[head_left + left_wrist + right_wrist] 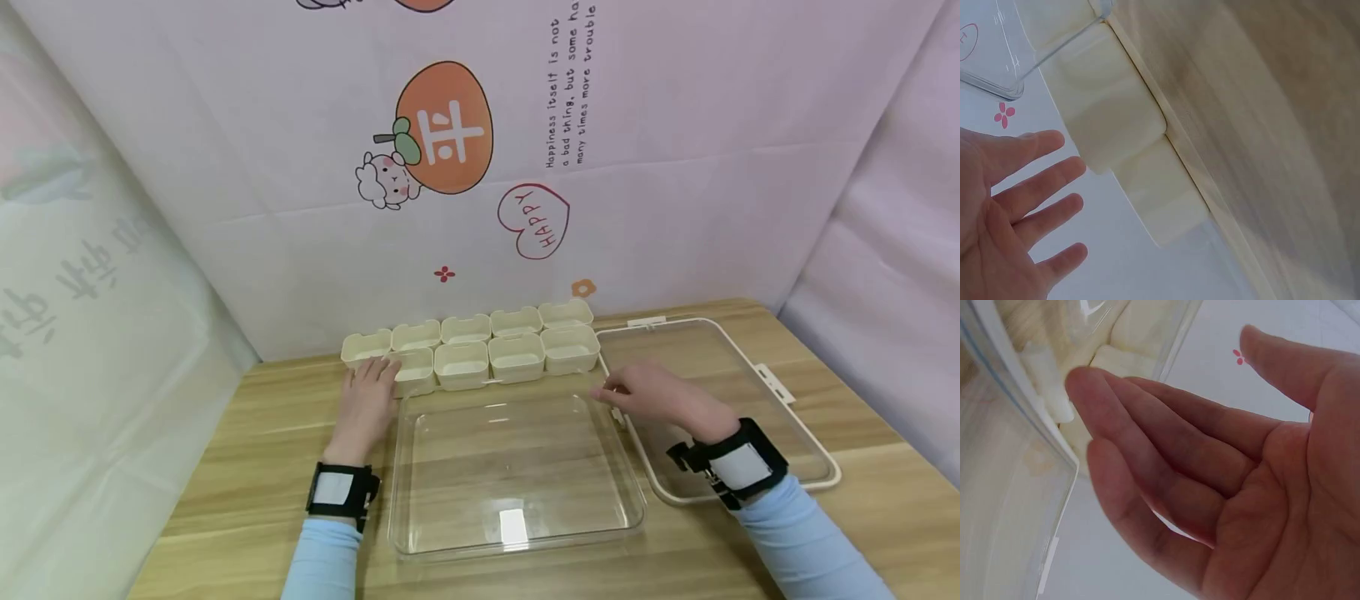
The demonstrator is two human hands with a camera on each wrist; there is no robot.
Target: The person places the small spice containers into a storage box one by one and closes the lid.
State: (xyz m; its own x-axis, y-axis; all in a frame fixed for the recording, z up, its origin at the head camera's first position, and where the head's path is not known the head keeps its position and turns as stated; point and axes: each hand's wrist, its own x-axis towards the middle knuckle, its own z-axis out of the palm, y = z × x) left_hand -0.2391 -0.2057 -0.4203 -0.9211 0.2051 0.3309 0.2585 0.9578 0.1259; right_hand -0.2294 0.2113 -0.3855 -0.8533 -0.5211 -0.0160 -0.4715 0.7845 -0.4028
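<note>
Left hand beside cups; only left wrist view shows its palm.

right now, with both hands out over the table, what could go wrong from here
The left hand might nudge the cream cups beside it, which stand close enough that one could shift others. The clear tray sits just in front, so pushing it back could bump them. The right hand hovers near the white-rimmed lid and might catch its edge.
</note>
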